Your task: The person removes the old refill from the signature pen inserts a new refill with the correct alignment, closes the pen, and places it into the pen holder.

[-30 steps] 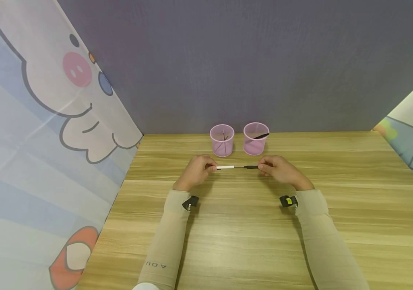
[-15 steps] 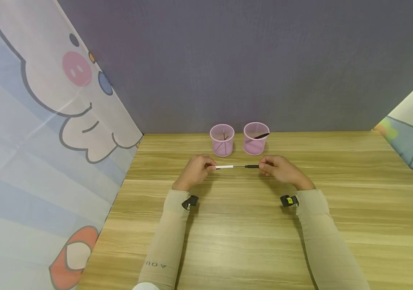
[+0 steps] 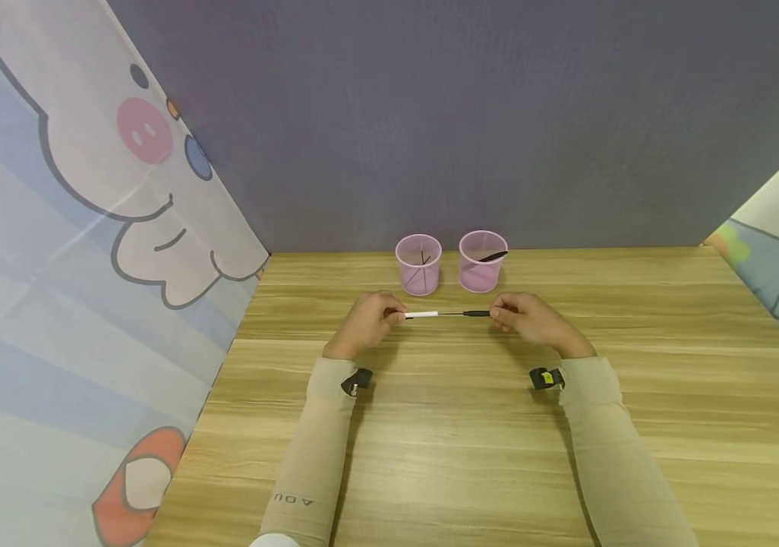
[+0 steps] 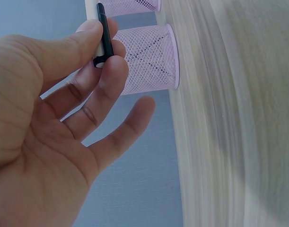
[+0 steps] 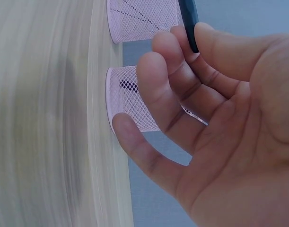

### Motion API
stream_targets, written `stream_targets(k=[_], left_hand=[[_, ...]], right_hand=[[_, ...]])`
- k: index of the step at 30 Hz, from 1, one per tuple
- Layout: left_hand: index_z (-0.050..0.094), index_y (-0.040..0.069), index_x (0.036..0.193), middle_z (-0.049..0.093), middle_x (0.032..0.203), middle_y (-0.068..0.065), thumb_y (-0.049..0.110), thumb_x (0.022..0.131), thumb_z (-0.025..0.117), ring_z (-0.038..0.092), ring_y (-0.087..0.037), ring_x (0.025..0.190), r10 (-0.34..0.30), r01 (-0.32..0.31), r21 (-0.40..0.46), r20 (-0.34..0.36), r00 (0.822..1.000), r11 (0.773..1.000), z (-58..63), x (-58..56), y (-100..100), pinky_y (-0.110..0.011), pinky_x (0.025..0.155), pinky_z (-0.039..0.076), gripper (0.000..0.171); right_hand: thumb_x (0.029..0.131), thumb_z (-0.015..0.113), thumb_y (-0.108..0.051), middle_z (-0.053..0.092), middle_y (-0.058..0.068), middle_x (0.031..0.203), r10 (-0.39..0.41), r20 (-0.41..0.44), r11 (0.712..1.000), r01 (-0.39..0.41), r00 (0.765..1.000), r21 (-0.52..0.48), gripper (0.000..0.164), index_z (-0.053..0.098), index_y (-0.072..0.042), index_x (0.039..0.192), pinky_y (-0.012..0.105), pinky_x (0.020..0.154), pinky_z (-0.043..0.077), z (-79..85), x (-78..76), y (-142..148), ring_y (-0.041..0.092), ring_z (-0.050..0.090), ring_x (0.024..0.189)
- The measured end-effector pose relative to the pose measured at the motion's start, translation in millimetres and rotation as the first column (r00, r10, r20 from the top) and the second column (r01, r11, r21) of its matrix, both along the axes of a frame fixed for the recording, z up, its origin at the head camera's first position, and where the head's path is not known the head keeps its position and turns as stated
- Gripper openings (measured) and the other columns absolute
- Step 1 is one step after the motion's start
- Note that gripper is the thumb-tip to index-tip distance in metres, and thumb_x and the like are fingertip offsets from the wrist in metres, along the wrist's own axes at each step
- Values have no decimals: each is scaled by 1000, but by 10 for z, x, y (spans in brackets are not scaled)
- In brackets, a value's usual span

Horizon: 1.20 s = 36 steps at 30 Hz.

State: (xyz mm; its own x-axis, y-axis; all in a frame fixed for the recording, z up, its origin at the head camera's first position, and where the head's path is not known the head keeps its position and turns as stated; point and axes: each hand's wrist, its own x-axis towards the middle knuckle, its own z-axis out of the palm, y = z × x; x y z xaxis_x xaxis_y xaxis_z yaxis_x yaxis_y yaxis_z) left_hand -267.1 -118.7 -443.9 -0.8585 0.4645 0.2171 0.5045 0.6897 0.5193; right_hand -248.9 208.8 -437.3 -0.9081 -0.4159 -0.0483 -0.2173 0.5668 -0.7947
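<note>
In the head view my left hand [image 3: 369, 323] pinches a white pen barrel [image 3: 421, 314] between thumb and fingers. A black clip [image 4: 105, 30] runs along the barrel in the left wrist view. My right hand [image 3: 529, 323] pinches a black pen part [image 3: 477, 313], slim and tapered [image 5: 189, 23] in the right wrist view. Between the two pieces a thin dark refill [image 3: 451, 314] spans the gap, in line with both. Both hands hold the pen level, close in front of two pink mesh cups.
The left mesh cup [image 3: 420, 285] contains several thin dark sticks. A black tapered piece [image 3: 494, 257] leans out over the rim of the right mesh cup [image 3: 478, 281]. Behind the wooden table [image 3: 444, 441] rises a dark grey wall [image 3: 465, 129]; a printed curtain [image 3: 55, 304] hangs at left.
My hands have drawn slightly apart: the white barrel moved a little left, the black part a little right. More of the thin refill shows between them.
</note>
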Motion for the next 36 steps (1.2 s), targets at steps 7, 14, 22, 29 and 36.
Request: stream_targets(k=[7, 14, 22, 29, 36], left_hand=[[79, 5, 95, 70, 85, -5, 10, 92, 75, 60, -13, 76, -7, 7, 3, -3, 1000, 1000, 5, -6, -11, -28, 72, 52, 7], [79, 4, 95, 71, 87, -6, 10, 92, 75, 61, -14, 77, -4, 4, 2, -5, 1000, 1000, 4, -13, -18, -29, 72, 53, 7], [79, 5, 95, 71, 86, -4, 11, 92, 75, 59, -13, 77, 10, -10, 7, 9, 1000, 1000, 22, 0, -25, -29, 73, 52, 7], [78, 6, 94, 73, 92, -5, 10, 93, 74, 61, -15, 80, 17, -17, 10, 26, 1000, 1000, 42, 15, -35, -32, 76, 53, 7], [79, 6, 95, 74, 95, -6, 11, 94, 73, 62, -16, 82, 17, -17, -2, 17, 1000, 1000, 26, -3, -48, -33, 78, 53, 7]], right_hand=[[108, 52, -17, 63, 18, 91, -8, 4, 1000, 8, 1000, 0, 24, 63, 4, 104, 37, 74, 55, -33, -19, 17, 24, 60, 82], [107, 53, -17, 65, 19, 92, -15, -6, 1000, 15, 1000, 2, 24, 63, 4, 104, 34, 74, 54, -37, -21, 28, 21, 60, 81], [108, 52, -17, 65, 15, 92, -12, 0, 1000, 12, 1000, 7, 22, 63, 2, 104, 30, 71, 52, -14, -8, 35, 20, 59, 82], [108, 51, -18, 65, 15, 93, -16, -1, 1000, 16, 1000, 14, 23, 63, 1, 104, 29, 70, 50, 2, 0, 48, 20, 59, 83], [108, 52, -19, 64, 18, 92, -23, -7, 1000, 23, 1000, 13, 24, 63, 2, 103, 28, 65, 48, 0, -2, 57, 22, 59, 81]])
